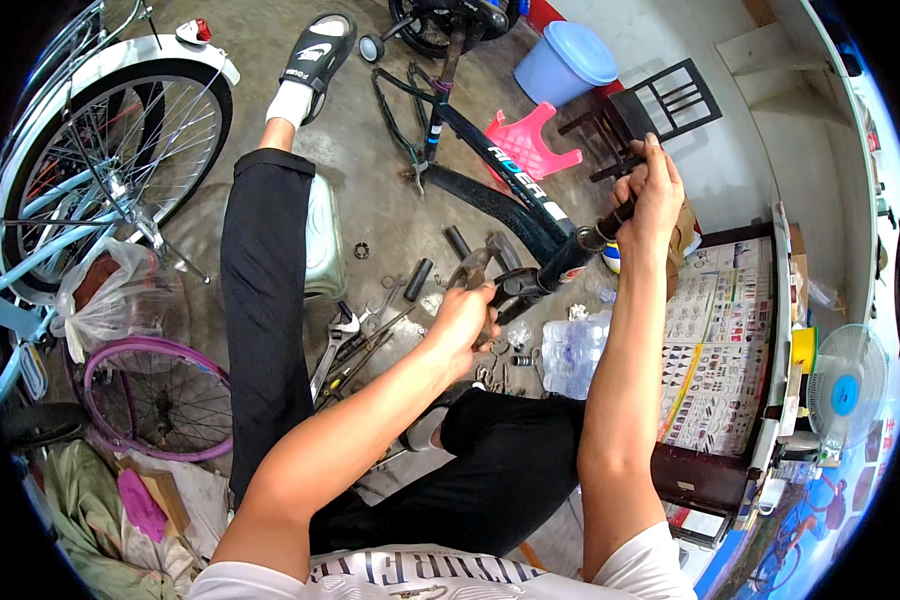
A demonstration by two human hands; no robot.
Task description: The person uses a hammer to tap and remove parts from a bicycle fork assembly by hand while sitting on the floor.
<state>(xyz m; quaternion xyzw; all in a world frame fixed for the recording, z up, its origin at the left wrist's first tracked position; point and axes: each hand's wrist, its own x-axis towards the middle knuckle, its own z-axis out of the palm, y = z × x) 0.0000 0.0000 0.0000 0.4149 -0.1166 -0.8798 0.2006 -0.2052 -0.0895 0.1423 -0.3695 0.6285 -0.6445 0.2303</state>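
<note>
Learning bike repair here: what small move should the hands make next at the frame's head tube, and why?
Probably turn the tool a little with the left hand. Its pliers-like tool already sits at the head tube, while the right hand grips the black steerer end, bracing the frame.

white bike wheel (pixel 120 140) was far left | purple rim (pixel 155 395) lay below it | blue bucket (pixel 567 62) up top | pink stool (pixel 530 143) tipped nearby | fan (pixel 845 385) sat right

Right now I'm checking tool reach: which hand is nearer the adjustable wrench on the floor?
Left. The left hand works at the bike frame just right of the wrench; the right hand grips the fork tube farther away.
</note>
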